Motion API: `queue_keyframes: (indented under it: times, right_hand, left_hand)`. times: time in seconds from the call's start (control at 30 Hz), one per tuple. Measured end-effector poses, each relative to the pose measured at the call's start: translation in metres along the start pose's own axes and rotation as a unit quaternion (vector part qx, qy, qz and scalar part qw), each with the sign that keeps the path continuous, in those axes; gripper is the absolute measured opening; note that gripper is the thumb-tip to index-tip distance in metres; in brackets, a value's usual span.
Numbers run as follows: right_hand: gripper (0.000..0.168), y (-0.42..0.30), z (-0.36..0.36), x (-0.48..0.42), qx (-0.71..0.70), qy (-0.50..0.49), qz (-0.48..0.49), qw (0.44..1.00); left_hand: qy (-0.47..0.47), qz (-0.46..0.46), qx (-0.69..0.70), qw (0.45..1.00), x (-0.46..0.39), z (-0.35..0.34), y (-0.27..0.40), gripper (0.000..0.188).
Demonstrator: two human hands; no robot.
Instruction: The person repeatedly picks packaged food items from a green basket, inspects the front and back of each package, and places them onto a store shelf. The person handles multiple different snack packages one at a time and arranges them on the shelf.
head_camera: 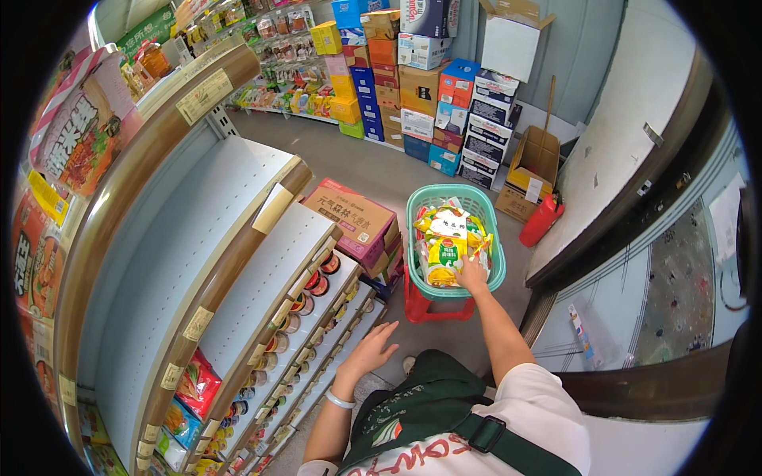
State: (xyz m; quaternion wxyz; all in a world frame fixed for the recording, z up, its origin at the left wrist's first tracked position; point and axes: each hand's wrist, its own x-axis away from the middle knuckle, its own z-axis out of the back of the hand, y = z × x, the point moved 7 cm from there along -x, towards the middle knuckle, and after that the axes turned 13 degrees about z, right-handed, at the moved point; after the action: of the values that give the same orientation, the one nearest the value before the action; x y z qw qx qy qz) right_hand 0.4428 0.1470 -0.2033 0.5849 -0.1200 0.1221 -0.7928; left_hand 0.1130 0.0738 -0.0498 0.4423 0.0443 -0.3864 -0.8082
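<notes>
A teal plastic basket (503,262) full of seasoning packets rests on a red plastic stool (417,309). My right hand (472,272) reaches over the basket's near side and touches a yellow and green packet (447,253); whether its fingers grip the packet cannot be told. A white packet (447,225) lies just beyond it. My left hand (374,350), with a pale bangle at the wrist, is held in the air beside the shelves, fingers apart and holding nothing.
Store shelves (238,238) run along the left, with jars (277,342) and bagged goods (197,381) on lower levels. A cardboard carton (351,220) sits beyond the shelf end. Stacked boxes (417,89) line the far wall. A red fire extinguisher (542,220) stands near the doorway at right.
</notes>
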Motion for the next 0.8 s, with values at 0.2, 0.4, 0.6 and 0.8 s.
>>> queue_keyframes:
  times: [0.2, 0.4, 0.6, 0.8]
  right_hand:
    - [0.01, 0.015, 0.0, -0.019, 0.016, 0.079, 0.035, 0.996]
    - [0.006, -0.022, 0.109, -0.001, -0.114, 0.21, 0.116, 0.964]
    - [0.006, -0.185, 0.184, 0.103, -0.147, 0.164, 0.417, 0.882]
    - [0.019, -0.292, 0.149, 0.199, -0.14, 0.064, 0.567, 0.809]
  left_hand:
    - [-0.016, 0.009, 0.074, 0.997, -0.008, 0.007, 0.001, 0.054]
    - [-0.089, 0.099, 0.191, 0.973, -0.024, -0.003, -0.006, 0.056]
    - [-0.204, 0.147, 0.689, 0.68, -0.043, -0.011, 0.021, 0.069]
    - [-0.133, 0.117, 0.771, 0.612, -0.016, 0.005, -0.003, 0.052]
